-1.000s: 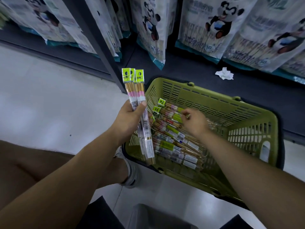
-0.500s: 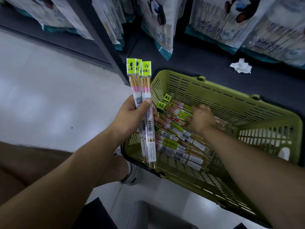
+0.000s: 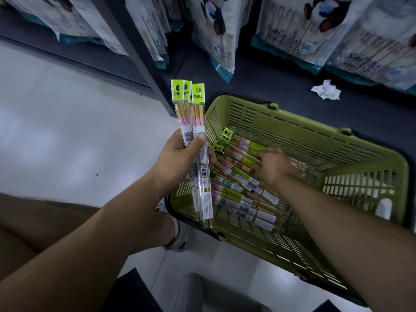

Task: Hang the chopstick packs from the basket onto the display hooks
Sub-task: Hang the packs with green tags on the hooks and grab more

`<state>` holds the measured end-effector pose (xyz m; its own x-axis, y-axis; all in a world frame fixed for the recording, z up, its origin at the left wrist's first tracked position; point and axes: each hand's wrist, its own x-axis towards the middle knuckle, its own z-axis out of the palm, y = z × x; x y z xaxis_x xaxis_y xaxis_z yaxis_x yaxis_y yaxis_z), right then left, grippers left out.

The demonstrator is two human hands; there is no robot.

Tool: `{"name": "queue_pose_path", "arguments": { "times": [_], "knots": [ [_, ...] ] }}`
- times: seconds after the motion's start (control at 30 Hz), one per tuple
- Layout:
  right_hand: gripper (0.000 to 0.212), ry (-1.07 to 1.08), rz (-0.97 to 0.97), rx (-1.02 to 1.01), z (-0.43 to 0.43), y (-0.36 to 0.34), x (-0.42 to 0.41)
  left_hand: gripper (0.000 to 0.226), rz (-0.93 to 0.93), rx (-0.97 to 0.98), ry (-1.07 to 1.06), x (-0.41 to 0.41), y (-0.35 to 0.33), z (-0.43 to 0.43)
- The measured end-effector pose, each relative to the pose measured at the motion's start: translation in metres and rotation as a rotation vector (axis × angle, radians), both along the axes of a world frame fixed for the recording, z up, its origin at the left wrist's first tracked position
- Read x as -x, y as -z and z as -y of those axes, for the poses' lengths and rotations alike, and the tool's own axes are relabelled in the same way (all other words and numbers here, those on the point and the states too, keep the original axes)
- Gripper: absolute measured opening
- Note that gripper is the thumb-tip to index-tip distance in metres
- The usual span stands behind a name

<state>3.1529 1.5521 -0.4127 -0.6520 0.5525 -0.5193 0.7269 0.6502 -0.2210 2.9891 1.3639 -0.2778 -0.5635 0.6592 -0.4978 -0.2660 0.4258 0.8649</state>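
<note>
While the left hand (image 3: 180, 158) kept a closed grip, thumb across the front, on the held chopstick packs (image 3: 195, 113), they stood nearly upright above the near-left corner of the green basket (image 3: 315, 127). Three lime header cards showed at their tops, each with a black disc and a short line of characters too small to read surely. Pink bands crossed the sticks below, and white barcode labels ran down the sleeves.

The right hand (image 3: 273, 165) reached down among the loose packs (image 3: 243, 190) lying slantwise on the basket floor. It was blurred, so whether its grip had closed on one could not be told. Those packs bore the same lime cards, white stickers and barcodes.

Behind, panda-printed bags (image 3: 216, 34) hung over the dark bottom shelf (image 3: 270, 86), two with a round "50" mark. A crumpled white tissue (image 3: 326, 90) lay on that shelf, apart from the basket's far rim. Pale floor (image 3: 56, 131) stretched away to the left, and a shoe (image 3: 180, 235) sat just beside the basket's near corner.
</note>
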Motion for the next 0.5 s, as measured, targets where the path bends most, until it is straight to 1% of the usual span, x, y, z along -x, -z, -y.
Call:
{"name": "queue_pose_path", "arguments": {
  "times": [0.1,0.23,0.33,0.4,0.43,0.47,0.5],
  "knots": [
    [0.043,-0.007,0.016,0.031,-0.002,0.002,-0.002,0.031,-0.002,-0.004,0.004,0.0,0.001,0.0],
    [0.046,0.01,-0.017,0.047,-0.001,0.002,-0.009,0.029,0.004,-0.014,-0.014,0.0,0.002,0.0],
    [0.044,0.034,-0.052,0.035,-0.002,-0.002,-0.013,0.026,0.019,-0.018,-0.021,0.0,0.003,0.001],
    [0.035,0.055,-0.089,0.024,-0.005,-0.009,-0.015,0.024,0.027,-0.018,-0.03,0.0,0.004,0.0],
    [0.028,0.071,-0.117,0.031,-0.006,-0.013,-0.017,0.023,0.031,-0.017,-0.038,0.0,0.004,0.0],
    [0.019,0.098,-0.149,0.052,-0.008,-0.018,-0.017,0.023,0.037,-0.015,-0.048,0.0,0.004,0.0],
    [0.015,0.134,-0.189,0.089,-0.009,-0.024,-0.017,0.022,0.043,-0.012,-0.058,0.0,0.005,0.0]
  ]
}}
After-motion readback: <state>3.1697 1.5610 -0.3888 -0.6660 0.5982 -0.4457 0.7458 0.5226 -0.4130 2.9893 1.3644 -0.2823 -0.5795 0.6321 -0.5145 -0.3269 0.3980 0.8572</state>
